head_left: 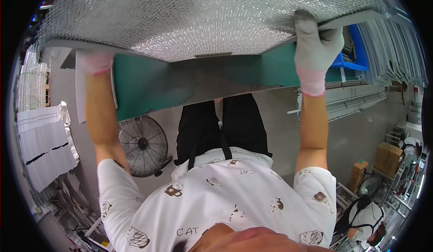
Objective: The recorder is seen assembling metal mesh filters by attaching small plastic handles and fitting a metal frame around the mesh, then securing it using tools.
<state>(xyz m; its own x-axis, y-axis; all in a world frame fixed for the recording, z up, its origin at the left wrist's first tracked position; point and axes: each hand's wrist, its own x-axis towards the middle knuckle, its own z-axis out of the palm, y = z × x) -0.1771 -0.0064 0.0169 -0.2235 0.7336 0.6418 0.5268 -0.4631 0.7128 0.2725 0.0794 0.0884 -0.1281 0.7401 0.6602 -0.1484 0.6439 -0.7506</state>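
Mesh panel [203, 22]: there it is, a broad, glittering silver sheet held out in front of the person, above the green table [279, 67]; whether its far side rests on anything, I can't see.
Right hand [315, 44]: gloved, fingers clamped on the pale rim [352, 19], one darkly stained fingertip laid over the mesh, and it looks a firm hold.
Left hand [96, 61]: gloved too, a pale blur down at the opposite side; no telling whether those fingers are closed or loose.
Weight: light for its size, I'd say, but wide enough to be awkward with one hand.
Mesh face: probably thin and easily dented, its strands liable to snag a glove, so no pressing on the middle.
Rim hold: stiffer and smooth-looking, perhaps a little slippery; the sides, gripped opposite each other, seem the place to take it.
Nearby: a blue tray [358, 65] at the right, pale metal strips [390, 49] beyond it, and a caged fan [142, 144] down on the left.
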